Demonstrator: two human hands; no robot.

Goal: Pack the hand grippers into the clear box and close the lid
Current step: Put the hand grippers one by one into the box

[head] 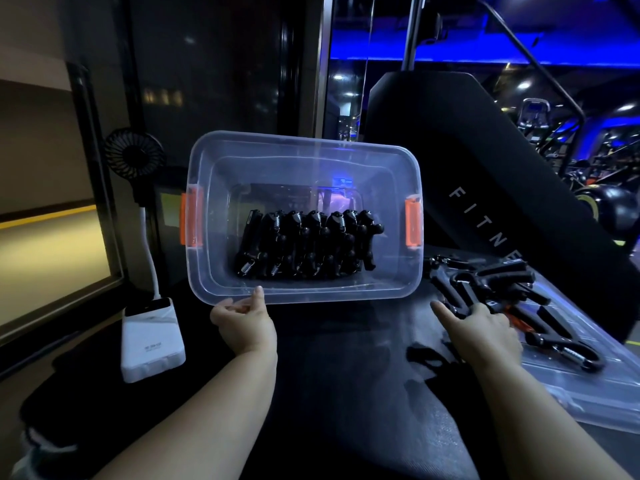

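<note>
A clear box (207, 174) with orange latches is tipped up toward me, its open top facing the camera. Inside, several black hand grippers (304, 244) stand packed in a row along the bottom. My left hand (244, 322) pinches the box's near rim, thumb on top. At the right, more black hand grippers (498, 289) lie in a loose pile on the clear lid (588, 393). My right hand (485, 327) rests on the pile's near edge, fingers around one black gripper handle, index finger pointing left.
A white power bank (152, 344) with a small black fan (133, 157) on a white stalk stands at the left. A black padded bench back (450, 150) rises behind the box. Gym machines in blue light fill the far right.
</note>
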